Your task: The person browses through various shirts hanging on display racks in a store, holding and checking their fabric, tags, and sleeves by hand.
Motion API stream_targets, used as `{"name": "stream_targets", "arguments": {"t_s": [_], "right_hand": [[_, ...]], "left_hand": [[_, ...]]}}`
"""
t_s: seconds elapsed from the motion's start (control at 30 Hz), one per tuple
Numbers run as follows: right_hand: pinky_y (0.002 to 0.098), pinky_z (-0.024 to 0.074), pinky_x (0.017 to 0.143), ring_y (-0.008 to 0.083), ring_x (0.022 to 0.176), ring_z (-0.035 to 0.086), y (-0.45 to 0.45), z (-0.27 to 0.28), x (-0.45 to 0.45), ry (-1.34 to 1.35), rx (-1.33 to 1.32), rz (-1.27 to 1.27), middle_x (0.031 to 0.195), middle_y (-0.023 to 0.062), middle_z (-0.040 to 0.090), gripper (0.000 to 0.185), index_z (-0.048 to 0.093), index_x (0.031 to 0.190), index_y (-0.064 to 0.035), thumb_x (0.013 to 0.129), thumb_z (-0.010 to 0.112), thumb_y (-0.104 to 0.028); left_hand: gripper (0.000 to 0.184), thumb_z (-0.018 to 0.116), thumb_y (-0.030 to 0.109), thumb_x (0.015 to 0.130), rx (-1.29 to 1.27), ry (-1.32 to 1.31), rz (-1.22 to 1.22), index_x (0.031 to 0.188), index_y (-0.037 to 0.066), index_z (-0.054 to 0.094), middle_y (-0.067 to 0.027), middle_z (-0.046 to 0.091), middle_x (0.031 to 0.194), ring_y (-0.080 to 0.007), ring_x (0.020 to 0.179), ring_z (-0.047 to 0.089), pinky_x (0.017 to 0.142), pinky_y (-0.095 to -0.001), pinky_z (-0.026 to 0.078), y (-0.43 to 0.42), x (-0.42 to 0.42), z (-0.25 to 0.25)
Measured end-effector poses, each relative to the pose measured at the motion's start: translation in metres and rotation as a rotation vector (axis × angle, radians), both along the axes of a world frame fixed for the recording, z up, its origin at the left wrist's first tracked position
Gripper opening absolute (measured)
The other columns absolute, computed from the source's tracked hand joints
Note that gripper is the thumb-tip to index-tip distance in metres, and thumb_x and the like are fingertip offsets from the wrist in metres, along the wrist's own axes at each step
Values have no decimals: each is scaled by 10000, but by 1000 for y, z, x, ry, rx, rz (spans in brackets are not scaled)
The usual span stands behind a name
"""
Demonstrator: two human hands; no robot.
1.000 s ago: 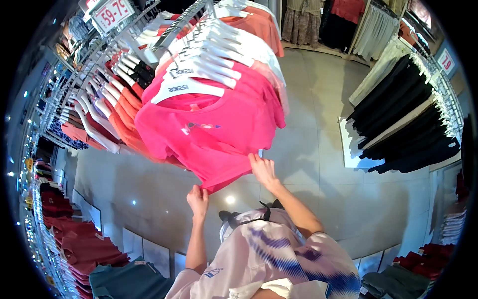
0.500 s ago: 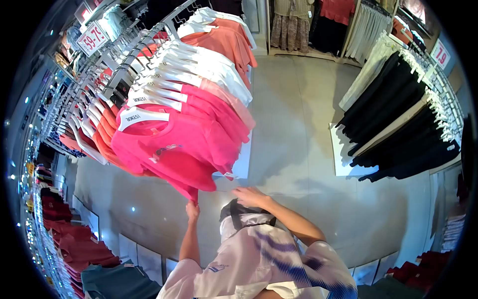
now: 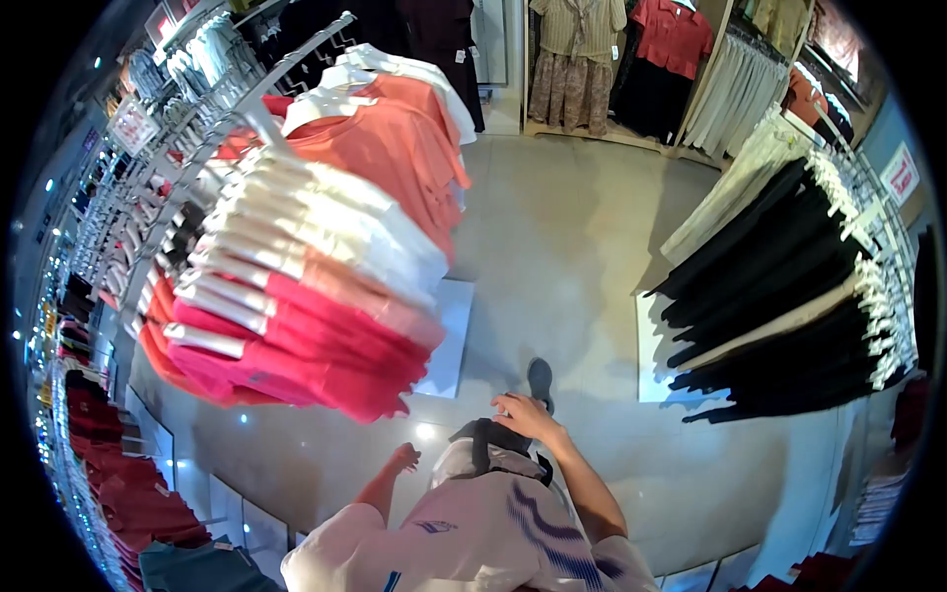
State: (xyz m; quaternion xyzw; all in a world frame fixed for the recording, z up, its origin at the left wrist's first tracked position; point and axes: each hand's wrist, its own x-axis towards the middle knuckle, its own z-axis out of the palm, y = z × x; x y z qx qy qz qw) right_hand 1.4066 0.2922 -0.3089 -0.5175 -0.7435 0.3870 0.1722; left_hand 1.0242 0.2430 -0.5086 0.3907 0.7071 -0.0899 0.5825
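My left hand [image 3: 400,460] is beside my waist, holding nothing, with its fingers loosely bent and apart. Nearest to it, a little above, hang the bright pink T-shirts [image 3: 316,370] on white hangers, slightly blurred. My right hand [image 3: 528,416] is in front of my waist, over a black strapped item [image 3: 483,432], perhaps a bag. Its fingers are stretched out and slightly bent, and I see nothing in them. White shirts [image 3: 330,212] and coral T-shirts [image 3: 380,143] hang behind the pink ones on the same metal rack [image 3: 261,123].
On the right, a rack carries black garments [image 3: 769,257] with white clips above a white base [image 3: 656,345]. Folded dark red clothes [image 3: 123,483] and a teal pile [image 3: 202,567] lie at lower left. Tiled floor [image 3: 562,217] runs between the racks. A dark shoe [image 3: 540,380] shows ahead.
My left hand has let go of the front pink T-shirt's hem and come down toward my waist. The shirts have swung back and lie left in view. My right hand stays near the waist.
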Motion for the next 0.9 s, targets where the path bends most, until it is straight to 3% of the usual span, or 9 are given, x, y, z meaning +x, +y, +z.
{"name": "stream_targets", "arguments": {"t_s": [0.13, 0.2, 0.23, 0.3, 0.37, 0.47, 0.53, 0.67, 0.9], "right_hand": [[391, 483, 736, 273, 878, 617, 64, 1, 82, -5, -78, -33, 903, 73, 641, 283, 573, 1086, -90, 846, 612, -235], [379, 490, 747, 278, 880, 624, 102, 11, 126, -47, -118, -41, 926, 86, 652, 282, 575, 1093, -90, 853, 611, -235], [378, 493, 752, 282, 878, 628, 118, 18, 146, -43, -146, -53, 937, 92, 654, 283, 577, 1094, -90, 854, 614, -235], [380, 502, 762, 294, 867, 638, 152, 29, 183, -51, -141, -80, 956, 105, 657, 272, 587, 1078, -86, 856, 625, -240], [382, 506, 751, 297, 854, 641, 185, 30, 220, -90, -95, -91, 948, 107, 657, 256, 593, 1065, -81, 855, 631, -223], [361, 522, 699, 282, 795, 656, 222, 17, 254, -93, 14, -140, 924, 107, 658, 225, 607, 1033, -68, 842, 653, -176], [334, 528, 674, 250, 763, 661, 248, -4, 270, 81, 8, -183, 919, 105, 661, 235, 609, 1033, -62, 829, 670, -162], [326, 512, 696, 229, 775, 657, 305, -9, 283, 108, -88, -59, 860, 109, 662, 242, 608, 1037, -42, 848, 642, -188], [334, 505, 701, 242, 792, 659, 451, -14, 302, 57, -74, 156, 834, 127, 662, 227, 610, 1025, -23, 856, 621, -173]], "left_hand": [[256, 570, 219, 874, 7, -90, -11, 980, -6, 510, -132, 647, 806, -238, 573, 659, 449, -362, 549, 73, 106, -14], [272, 568, 254, 887, -108, -91, -160, 978, 2, 519, -123, 649, 803, -227, 574, 662, 447, -340, 538, 133, 152, -43], [273, 559, 264, 894, -24, -216, -229, 936, -3, 523, -123, 645, 762, -213, 561, 655, 454, -330, 537, 158, 169, -59], [256, 572, 242, 867, 285, -299, 8, 869, -8, 511, -122, 634, 695, -205, 554, 643, 460, -328, 526, 207, 227, -17], [253, 569, 239, 866, 411, -313, -98, 852, -8, 515, -127, 629, 693, -217, 565, 647, 506, -342, 524, 267, 272, -3], [267, 563, 251, 879, 486, -350, -132, 842, -10, 519, -139, 627, 700, -222, 582, 652, 536, -355, 514, 334, 319, 26], [269, 562, 254, 893, 588, -389, -184, 851, -10, 526, -148, 626, 711, -226, 602, 657, 552, -369, 505, 369, 343, 53], [255, 561, 243, 901, 670, -409, -155, 864, -8, 534, -154, 628, 724, -229, 610, 658, 573, -377, 507, 415, 366, 84], [255, 586, 226, 900, 849, -313, 216, 911, -19, 519, -127, 639, 721, -207, 607, 651, 571, -338, 505, 489, 397, 122]]}}
